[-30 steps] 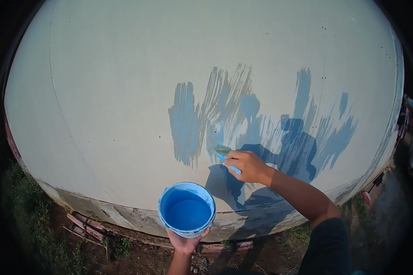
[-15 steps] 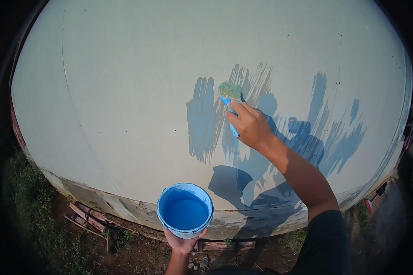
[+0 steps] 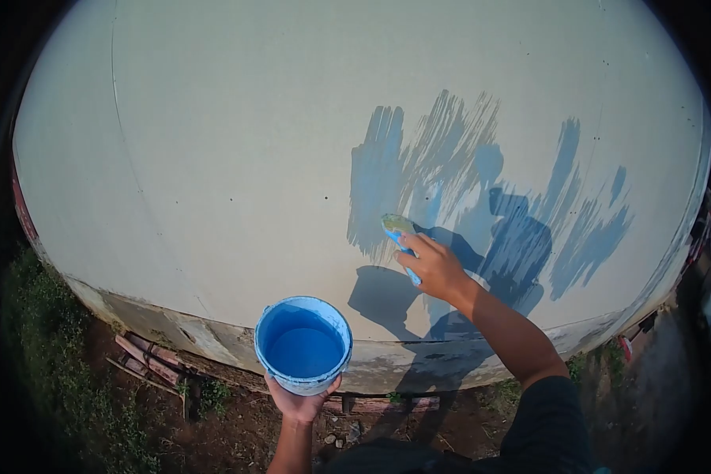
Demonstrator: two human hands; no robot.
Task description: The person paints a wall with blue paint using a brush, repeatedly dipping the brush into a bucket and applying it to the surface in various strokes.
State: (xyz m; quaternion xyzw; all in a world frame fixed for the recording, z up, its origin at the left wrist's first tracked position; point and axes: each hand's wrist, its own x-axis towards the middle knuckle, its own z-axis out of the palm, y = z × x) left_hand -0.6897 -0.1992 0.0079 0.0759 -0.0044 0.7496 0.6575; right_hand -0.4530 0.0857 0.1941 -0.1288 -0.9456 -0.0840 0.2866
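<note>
My right hand (image 3: 433, 267) grips the blue handle of a paintbrush (image 3: 401, 229), its pale bristles against the wall near the lower end of the blue strokes. The off-white wall (image 3: 213, 134) carries streaky patches of blue paint (image 3: 375, 178), from the middle toward the right. Low in view, my left hand (image 3: 300, 403) is wrapped round the underside of a small bucket (image 3: 304, 383). Blue paint (image 3: 306, 353) lies inside the bucket, and blue smears mark its rim. Shadows of my arm, head and the bucket fall over the painted area.
Along its bottom the wall has a worn, stained base (image 3: 166, 324). Reddish lengths of wood or brick (image 3: 150, 359) lie on the soil at lower left, beside green weeds (image 3: 55, 340). Small stones (image 3: 344, 434) are on the ground below the bucket.
My right hand has brought the paintbrush down the wall, and blue now shows where the bristles were. The bucket in my left hand sits slightly further left and higher in view.
</note>
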